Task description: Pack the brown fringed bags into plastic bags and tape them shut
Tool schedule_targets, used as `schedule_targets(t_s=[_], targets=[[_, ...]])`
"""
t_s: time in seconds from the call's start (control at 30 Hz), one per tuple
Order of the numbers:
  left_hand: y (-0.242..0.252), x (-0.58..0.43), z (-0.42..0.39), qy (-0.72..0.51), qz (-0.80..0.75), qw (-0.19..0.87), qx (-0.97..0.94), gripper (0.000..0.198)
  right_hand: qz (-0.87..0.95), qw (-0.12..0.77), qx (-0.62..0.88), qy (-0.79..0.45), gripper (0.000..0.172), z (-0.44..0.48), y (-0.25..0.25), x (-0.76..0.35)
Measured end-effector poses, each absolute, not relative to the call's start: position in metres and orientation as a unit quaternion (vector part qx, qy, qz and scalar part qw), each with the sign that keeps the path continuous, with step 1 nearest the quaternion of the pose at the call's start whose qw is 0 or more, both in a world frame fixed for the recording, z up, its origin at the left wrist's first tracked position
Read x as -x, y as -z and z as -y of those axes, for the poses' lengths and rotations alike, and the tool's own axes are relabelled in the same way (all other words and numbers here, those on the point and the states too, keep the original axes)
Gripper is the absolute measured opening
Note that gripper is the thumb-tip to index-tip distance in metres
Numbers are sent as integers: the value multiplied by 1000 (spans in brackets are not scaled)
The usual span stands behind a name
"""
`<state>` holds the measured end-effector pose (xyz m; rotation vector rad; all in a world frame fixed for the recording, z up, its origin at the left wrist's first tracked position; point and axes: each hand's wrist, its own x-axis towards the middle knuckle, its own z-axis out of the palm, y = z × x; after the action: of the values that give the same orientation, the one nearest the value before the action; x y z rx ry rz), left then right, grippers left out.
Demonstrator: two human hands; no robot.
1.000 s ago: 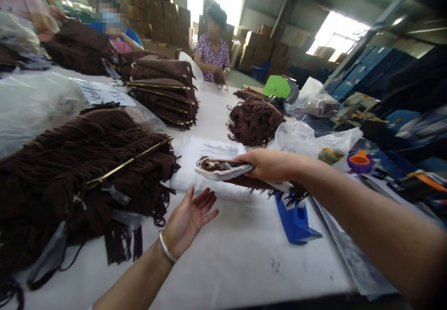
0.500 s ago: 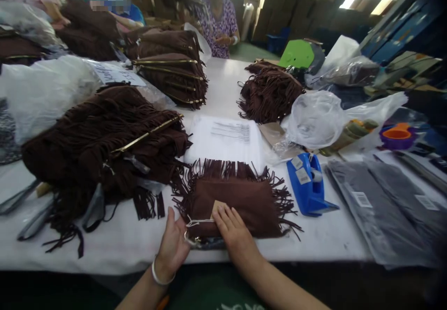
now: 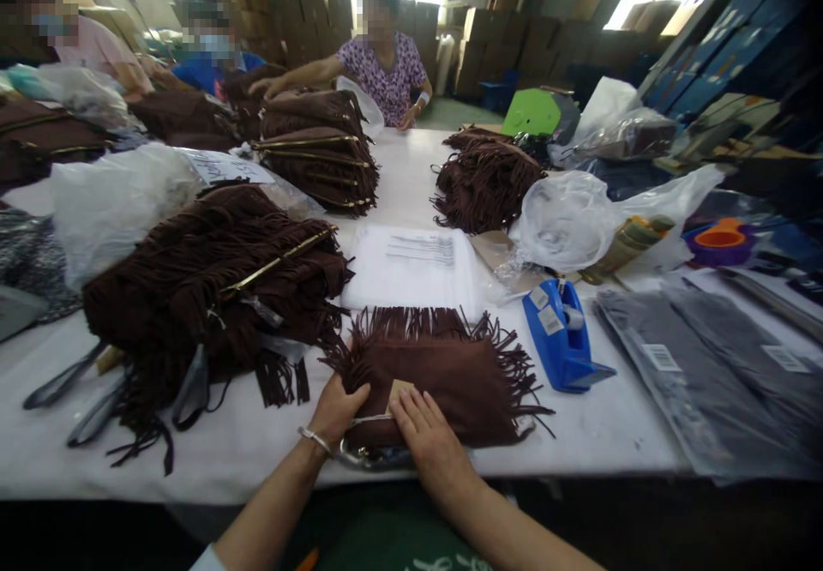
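A brown fringed bag (image 3: 450, 382) lies flat on the white table in front of me, its fringe spread at the far edge and both sides. My left hand (image 3: 339, 408) grips the bag's left end, thumb on top and fingers tucked out of sight in the fringe. Flat on the bag rests my right hand (image 3: 429, 438), fingertips over a small tan tag (image 3: 399, 389). A white string (image 3: 371, 419) runs from the tag toward my left hand. Along the near edge shows a grey strap with a metal ring (image 3: 369, 458), partly under my right hand.
A large fringed heap (image 3: 212, 271) lies left, white sheets (image 3: 417, 267) lie beyond the bag. To the right are a blue tape dispenser (image 3: 559, 339) and grey packed items (image 3: 700, 374). Farther off, stacked bags (image 3: 315, 155) and a co-worker (image 3: 386, 65) stand across the table.
My left hand has moved from beside the bag onto its left end and closed there. My right hand stays on the tag. The co-worker opposite now stretches an arm toward the stacked bags.
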<state>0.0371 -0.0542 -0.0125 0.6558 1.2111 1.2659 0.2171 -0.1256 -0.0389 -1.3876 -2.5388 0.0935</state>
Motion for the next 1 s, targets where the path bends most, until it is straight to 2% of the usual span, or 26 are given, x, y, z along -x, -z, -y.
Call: schedule_targets(t_s=[0.07,0.23,0.4,0.5,0.57,0.67,0.77,0.9,1.0], targets=[[20,-39,56,-559,-541,571,-262,59,869,125,477,-36,58,125,40,-217],[27,-32,56,-574,-554,582,-157,17,875,129,465,-41,56,122,41,-220],[10,-29,67,-564,-498,645,-130,27,871,149,466,-42,57,123,44,-220],[12,-37,79,-566,-494,636,-173,53,868,155,470,-39,57,123,46,-220],[19,-41,82,-572,-519,609,-179,60,872,152,464,-37,56,123,46,-221],[27,-39,80,-590,-540,585,-136,41,875,145,460,-37,56,122,45,-222],[25,-33,72,-585,-521,613,-103,25,872,149,465,-39,57,123,44,-220],[17,-31,55,-552,-486,667,-115,23,863,157,479,-33,55,125,44,-218],[15,-36,42,-565,-487,650,-143,32,863,159,478,-30,54,124,42,-218]])
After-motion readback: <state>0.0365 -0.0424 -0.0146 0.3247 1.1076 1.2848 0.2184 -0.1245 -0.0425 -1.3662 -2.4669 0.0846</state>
